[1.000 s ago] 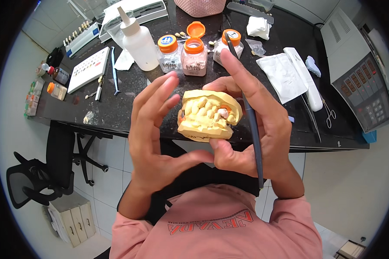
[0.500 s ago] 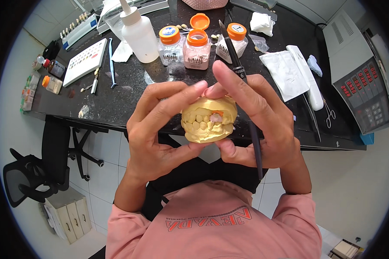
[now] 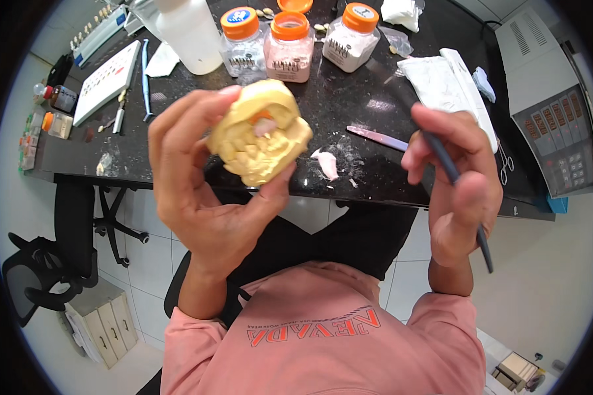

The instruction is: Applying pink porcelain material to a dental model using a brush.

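My left hand (image 3: 204,220) grips a yellow plaster dental model (image 3: 270,99) between thumb and fingers, tilted above the front of the bench. The model's upper and lower tooth rows are together; a small pale pink piece (image 3: 266,127) sits among the teeth, just below an orange patch. To the right, apart from the model, my right hand (image 3: 461,197) has its fingers closed around a slim dark brush (image 3: 443,157). The brush's far end points up and away and is blurred. A pink lump (image 3: 327,164) with pale crumbs lies on the bench between my hands.
The dark bench (image 3: 197,135) holds a pink-violet flat tool (image 3: 379,137), orange-capped jars (image 3: 352,41), an open jar of pink powder (image 3: 288,56) and a white squeeze bottle (image 3: 191,39). A shade chart (image 3: 109,82) is left; scissors (image 3: 506,164) and a control unit (image 3: 553,131) stand right.
My right hand has let go of the model and moved right, keeping the brush. The left hand has shifted left with the model, now tilted. The pink lump and flat tool have come into sight.
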### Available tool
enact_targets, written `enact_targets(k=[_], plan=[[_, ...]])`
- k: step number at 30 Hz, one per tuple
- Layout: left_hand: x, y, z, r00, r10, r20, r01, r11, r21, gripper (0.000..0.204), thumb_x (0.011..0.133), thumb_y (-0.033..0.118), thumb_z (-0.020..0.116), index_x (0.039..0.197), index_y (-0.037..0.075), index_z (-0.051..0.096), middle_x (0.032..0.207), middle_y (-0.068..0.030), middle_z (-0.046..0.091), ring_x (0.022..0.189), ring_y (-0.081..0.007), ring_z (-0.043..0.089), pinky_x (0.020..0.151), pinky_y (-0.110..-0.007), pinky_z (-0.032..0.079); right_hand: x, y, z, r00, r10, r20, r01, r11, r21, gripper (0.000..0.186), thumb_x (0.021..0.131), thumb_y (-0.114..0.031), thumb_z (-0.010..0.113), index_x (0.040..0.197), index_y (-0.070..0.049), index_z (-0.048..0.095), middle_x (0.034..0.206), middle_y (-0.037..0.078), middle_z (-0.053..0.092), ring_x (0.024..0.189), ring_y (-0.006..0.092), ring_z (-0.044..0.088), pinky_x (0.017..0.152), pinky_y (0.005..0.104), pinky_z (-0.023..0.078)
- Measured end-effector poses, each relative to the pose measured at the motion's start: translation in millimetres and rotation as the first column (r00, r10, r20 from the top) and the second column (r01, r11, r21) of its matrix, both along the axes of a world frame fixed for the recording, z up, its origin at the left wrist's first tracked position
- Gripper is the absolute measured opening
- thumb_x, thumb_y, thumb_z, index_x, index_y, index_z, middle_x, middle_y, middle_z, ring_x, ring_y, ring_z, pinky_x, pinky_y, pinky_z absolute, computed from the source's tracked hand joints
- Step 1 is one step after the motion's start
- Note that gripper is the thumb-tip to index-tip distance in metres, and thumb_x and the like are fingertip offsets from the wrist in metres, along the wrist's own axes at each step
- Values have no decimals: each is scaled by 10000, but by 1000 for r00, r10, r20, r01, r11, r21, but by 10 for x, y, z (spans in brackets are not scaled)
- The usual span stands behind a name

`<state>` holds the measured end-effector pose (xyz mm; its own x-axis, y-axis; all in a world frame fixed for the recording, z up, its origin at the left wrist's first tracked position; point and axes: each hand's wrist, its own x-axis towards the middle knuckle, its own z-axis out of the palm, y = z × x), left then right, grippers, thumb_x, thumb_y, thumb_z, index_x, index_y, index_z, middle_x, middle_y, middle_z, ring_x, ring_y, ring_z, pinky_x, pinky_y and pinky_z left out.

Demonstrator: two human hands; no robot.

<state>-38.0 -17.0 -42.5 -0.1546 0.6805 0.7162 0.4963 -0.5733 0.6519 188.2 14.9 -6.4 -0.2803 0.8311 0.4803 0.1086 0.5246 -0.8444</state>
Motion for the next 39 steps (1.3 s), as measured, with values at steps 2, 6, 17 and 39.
enact_targets(k=[2, 6, 17, 39], plan=[[28, 9, -64, 996, 5, 92, -6, 1000, 7, 667, 702, -41, 745, 1303, -24, 455, 1275, -155, 521, 1170, -228, 547, 981, -353, 503, 69, -51, 11, 998, 32, 59, -27, 996, -86, 544, 932, -418, 535, 1133, 83, 605, 873, 95, 585, 750, 126, 544, 605, 228, 408], [84, 22, -113, 991, 96, 97, -99, 995, 19, 664, 719, -26, 747, 1300, -53, 428, 1275, -169, 511, 1169, -234, 548, 992, -354, 498, 123, -37, -15, 994, 111, 21, -101, 956, -275, 192, 778, 23, 638, 962, 26, 693, 832, 61, 608, 712, 78, 561, 641, 204, 443], [129, 122, -215, 924, 337, -184, -300, 933, 201, 696, 709, 79, 800, 1278, -47, 419, 1243, -160, 503, 1147, -257, 546, 994, -371, 494, 152, -6, -119, 985, 107, 134, -104, 994, -30, 203, 673, 78, 705, 873, 47, 692, 762, 144, 693, 665, 179, 682, 580, 245, 544], [106, 94, -243, 924, 333, -186, -294, 933, 208, 687, 731, 92, 785, 1272, -68, 393, 1254, -166, 489, 1154, -260, 545, 1016, -365, 489, 130, -30, -128, 980, 70, 186, -75, 997, 19, 204, 627, 78, 691, 828, 46, 693, 691, 127, 688, 587, 162, 673, 519, 220, 526]])
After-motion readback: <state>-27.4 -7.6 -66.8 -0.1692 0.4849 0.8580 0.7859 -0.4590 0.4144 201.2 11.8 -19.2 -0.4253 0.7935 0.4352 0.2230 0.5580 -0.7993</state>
